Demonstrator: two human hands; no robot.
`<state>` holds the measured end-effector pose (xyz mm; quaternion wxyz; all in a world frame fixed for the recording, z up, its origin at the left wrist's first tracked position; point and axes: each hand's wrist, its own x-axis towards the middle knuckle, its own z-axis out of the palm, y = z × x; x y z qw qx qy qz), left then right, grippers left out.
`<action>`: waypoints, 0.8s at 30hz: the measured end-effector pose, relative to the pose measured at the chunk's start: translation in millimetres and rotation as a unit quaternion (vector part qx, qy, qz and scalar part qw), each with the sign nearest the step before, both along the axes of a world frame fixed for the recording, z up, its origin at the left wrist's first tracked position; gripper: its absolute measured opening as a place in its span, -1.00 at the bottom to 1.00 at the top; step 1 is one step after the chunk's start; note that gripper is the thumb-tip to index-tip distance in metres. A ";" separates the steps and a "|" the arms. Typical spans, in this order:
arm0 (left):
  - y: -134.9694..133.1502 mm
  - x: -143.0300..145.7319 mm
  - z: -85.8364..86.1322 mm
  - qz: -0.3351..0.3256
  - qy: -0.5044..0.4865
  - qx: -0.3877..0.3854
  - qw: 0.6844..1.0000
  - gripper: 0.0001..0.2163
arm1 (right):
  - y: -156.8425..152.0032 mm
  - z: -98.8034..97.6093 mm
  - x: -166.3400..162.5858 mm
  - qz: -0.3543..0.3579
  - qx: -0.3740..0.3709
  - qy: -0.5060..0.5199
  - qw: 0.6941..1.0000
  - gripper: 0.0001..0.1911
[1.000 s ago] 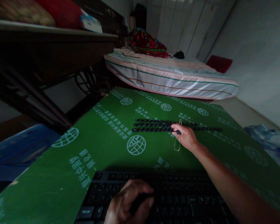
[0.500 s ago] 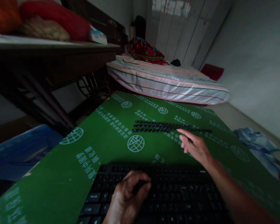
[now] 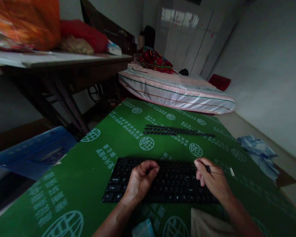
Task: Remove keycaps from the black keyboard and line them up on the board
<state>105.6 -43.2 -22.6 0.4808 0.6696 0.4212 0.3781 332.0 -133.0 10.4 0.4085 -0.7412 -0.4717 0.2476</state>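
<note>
A black keyboard (image 3: 167, 184) lies on a green printed mat (image 3: 88, 177) in front of me. My left hand (image 3: 140, 181) rests on the keyboard's left half with its fingers curled in. At the keyboard's right end, my right hand (image 3: 210, 181) pinches a thin clear tool with a dark end (image 3: 219, 171). Farther back on the mat lie three rows of small black keycaps (image 3: 175, 131), untouched by either hand.
A dark wooden table (image 3: 64, 69) piled with bags stands at the left. A blue box (image 3: 34, 153) sits beside the mat. Behind the mat lies a striped mattress (image 3: 175, 92), with crumpled blue cloth (image 3: 259, 149) at the right. A pale cloth (image 3: 207, 225) lies near me.
My right hand drew back from the keycap rows to the keyboard's right end, carrying the thin tool. The view shifted back, showing the whole keyboard. My left hand stayed on it.
</note>
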 end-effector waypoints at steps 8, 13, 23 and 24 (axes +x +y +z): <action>-0.7 6.1 5.4 0.024 -0.134 -0.065 0.989 -0.93 | -29.3 6.7 -22.0 -0.005 0.026 0.064 0.998 -0.68; 0.6 5.5 7.7 0.038 -0.201 -0.101 0.974 -0.93 | -33.6 13.9 -38.4 0.015 0.041 0.113 0.993 -0.66; -0.2 4.7 10.1 0.029 -0.225 -0.122 0.966 -0.94 | 6.2 3.6 -67.5 0.024 -0.004 0.143 0.989 -0.56; -0.3 5.0 9.8 0.028 -0.226 -0.121 0.966 -0.94 | 10.8 2.2 -69.7 0.028 -0.012 0.133 0.991 -0.56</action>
